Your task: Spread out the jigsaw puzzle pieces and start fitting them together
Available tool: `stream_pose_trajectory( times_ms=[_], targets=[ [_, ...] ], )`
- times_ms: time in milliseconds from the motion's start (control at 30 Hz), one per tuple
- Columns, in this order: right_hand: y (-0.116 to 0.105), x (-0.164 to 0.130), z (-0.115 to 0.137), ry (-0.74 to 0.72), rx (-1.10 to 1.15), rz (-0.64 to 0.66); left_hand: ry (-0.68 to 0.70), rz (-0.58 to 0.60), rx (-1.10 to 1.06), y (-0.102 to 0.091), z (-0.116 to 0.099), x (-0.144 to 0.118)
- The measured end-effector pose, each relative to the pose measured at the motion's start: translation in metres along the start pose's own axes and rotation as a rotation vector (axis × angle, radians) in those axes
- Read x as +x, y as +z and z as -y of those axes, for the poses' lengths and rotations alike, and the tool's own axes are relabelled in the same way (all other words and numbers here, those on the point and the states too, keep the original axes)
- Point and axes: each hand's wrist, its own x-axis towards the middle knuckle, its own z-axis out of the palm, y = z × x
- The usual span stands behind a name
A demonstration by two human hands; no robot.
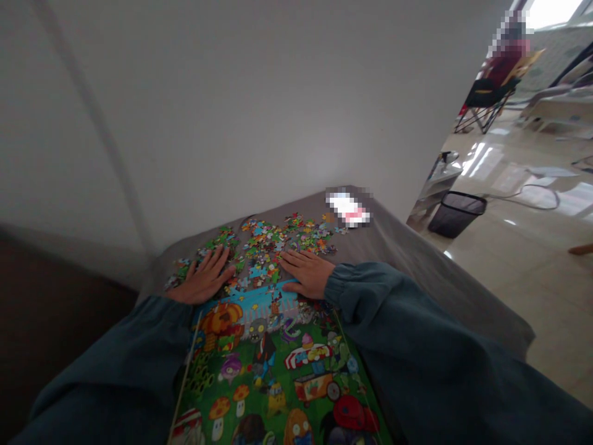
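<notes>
Sole view from head: faces forward, down; left hand (202, 278), right hand (309, 272) near; wall (278, 105) beyond.

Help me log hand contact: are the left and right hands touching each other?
Apart: the head view shows loose puzzle pieces in the gap between the left hand and the right hand.

Ahead of me a pale wall (259, 111) fills the upper middle of the frame. At the upper right I see a bright window (553, 11), a folding chair (487, 93) and, lower, a dark bin (454, 215) on a glossy tiled floor (519, 262) streaked with light (477, 162).
</notes>
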Motion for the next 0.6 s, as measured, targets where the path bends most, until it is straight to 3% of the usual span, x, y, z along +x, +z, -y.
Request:
stream_pose_trajectory(
  times_ms=[400,600],
  targets=[
    [0.005,-0.001,-0.003,-0.005,0.017,0.033,-0.066,-0.075,-0.004,-0.001,-0.003,0.020],
    [0.006,-0.002,-0.002,-0.005,0.016,0.017,-0.040,-0.100,-0.004,0.004,-0.007,0.013]
  ],
)
